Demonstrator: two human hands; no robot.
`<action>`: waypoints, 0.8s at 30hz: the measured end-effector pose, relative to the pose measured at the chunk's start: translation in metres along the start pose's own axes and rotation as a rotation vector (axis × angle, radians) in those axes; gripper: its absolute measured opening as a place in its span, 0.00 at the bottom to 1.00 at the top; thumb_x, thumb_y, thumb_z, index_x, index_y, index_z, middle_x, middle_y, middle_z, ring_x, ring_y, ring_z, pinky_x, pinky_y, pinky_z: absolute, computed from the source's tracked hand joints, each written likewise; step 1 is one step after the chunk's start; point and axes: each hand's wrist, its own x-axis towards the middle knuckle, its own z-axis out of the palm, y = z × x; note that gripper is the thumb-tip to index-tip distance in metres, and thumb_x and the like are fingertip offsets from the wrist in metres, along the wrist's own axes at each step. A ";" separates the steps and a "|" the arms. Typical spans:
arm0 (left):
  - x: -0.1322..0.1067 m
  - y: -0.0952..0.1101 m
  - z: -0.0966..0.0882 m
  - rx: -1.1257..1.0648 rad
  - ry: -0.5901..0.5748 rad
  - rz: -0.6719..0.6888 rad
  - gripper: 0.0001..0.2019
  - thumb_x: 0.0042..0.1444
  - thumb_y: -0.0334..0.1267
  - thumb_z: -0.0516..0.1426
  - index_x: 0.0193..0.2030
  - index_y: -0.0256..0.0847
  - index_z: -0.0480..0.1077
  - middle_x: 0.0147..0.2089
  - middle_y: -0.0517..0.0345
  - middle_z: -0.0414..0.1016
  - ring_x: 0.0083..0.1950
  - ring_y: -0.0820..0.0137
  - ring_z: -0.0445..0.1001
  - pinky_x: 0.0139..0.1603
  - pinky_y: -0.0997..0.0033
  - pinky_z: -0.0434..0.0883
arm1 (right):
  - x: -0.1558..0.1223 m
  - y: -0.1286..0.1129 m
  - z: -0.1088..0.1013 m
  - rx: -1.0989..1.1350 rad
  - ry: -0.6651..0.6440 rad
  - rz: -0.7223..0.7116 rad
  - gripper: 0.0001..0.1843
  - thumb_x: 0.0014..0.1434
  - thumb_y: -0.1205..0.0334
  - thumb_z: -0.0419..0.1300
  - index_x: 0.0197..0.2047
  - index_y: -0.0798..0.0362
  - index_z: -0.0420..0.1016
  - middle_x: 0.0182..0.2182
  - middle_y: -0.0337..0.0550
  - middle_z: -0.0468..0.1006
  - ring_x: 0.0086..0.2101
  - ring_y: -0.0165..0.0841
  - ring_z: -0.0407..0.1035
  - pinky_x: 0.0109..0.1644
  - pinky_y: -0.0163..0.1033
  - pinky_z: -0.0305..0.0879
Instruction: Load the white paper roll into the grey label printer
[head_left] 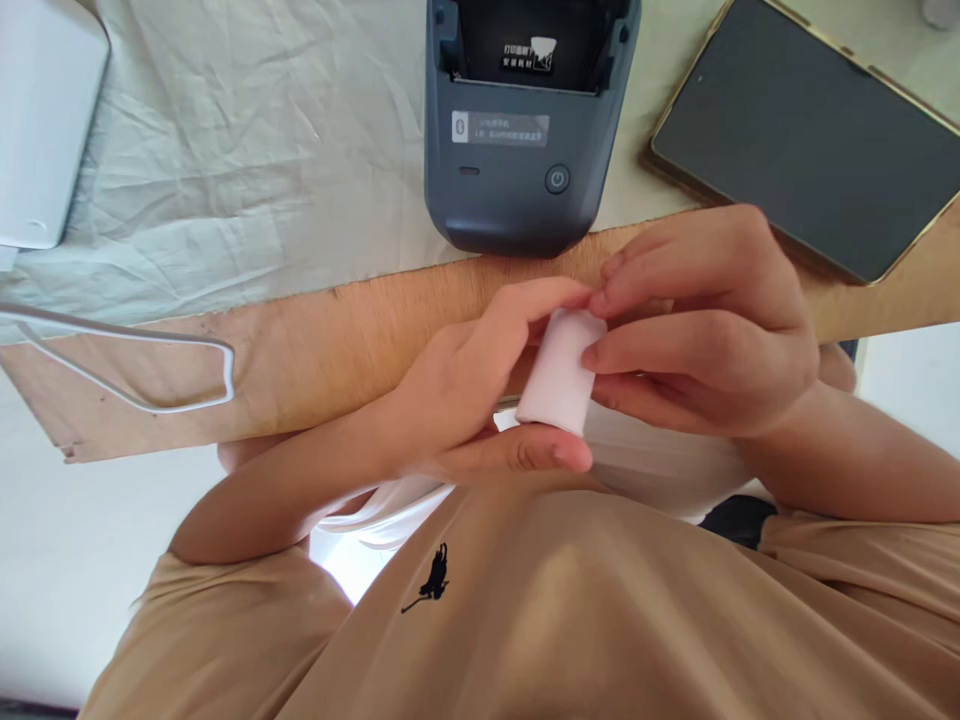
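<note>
A small white paper roll point(561, 372) is held in front of my body, near the table's front edge. My left hand point(487, 385) is closed round it, with the thumb at its lower end and the fingers at its upper end. From the other side, the fingertips of my right hand point(705, 320) press on the roll's upper edge and side. Just beyond my hands stands a dark grey label printer point(502, 200); its lid is raised or off, and the bay at the back shows a small printed sticker.
A dark-screened tablet or phone point(810, 130) with a gold edge lies at the right. At the left are a white device point(45, 120) and a white cable point(150, 405) that loops over the bare wooden edge point(315, 350). A wrinkled pale cloth point(262, 150) covers the table behind.
</note>
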 end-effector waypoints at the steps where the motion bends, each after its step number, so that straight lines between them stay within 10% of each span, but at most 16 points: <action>1: 0.001 -0.001 0.000 -0.027 -0.021 -0.012 0.37 0.64 0.68 0.55 0.70 0.50 0.56 0.50 0.59 0.79 0.39 0.74 0.80 0.36 0.71 0.77 | 0.000 0.001 0.001 -0.018 0.011 -0.028 0.12 0.65 0.64 0.68 0.51 0.53 0.76 0.48 0.42 0.78 0.50 0.34 0.73 0.54 0.46 0.75; 12: 0.010 0.000 0.001 0.126 0.123 0.267 0.34 0.67 0.55 0.59 0.69 0.31 0.60 0.59 0.42 0.80 0.56 0.65 0.84 0.49 0.70 0.84 | -0.005 -0.005 0.000 0.106 -0.088 0.208 0.12 0.73 0.52 0.54 0.43 0.52 0.67 0.41 0.39 0.82 0.40 0.28 0.76 0.50 0.45 0.74; 18: 0.012 0.005 0.000 0.340 0.200 0.250 0.16 0.67 0.50 0.61 0.52 0.40 0.70 0.44 0.57 0.83 0.41 0.74 0.82 0.38 0.75 0.77 | -0.007 -0.002 0.003 0.142 -0.128 0.196 0.14 0.71 0.49 0.58 0.46 0.52 0.69 0.38 0.42 0.79 0.36 0.30 0.69 0.40 0.43 0.67; 24: -0.001 0.019 -0.010 0.363 0.197 0.094 0.26 0.66 0.61 0.55 0.66 0.55 0.66 0.57 0.54 0.82 0.64 0.57 0.79 0.59 0.57 0.82 | -0.004 -0.001 -0.002 0.199 -0.050 0.179 0.13 0.66 0.59 0.62 0.51 0.53 0.70 0.40 0.42 0.80 0.36 0.31 0.73 0.38 0.42 0.70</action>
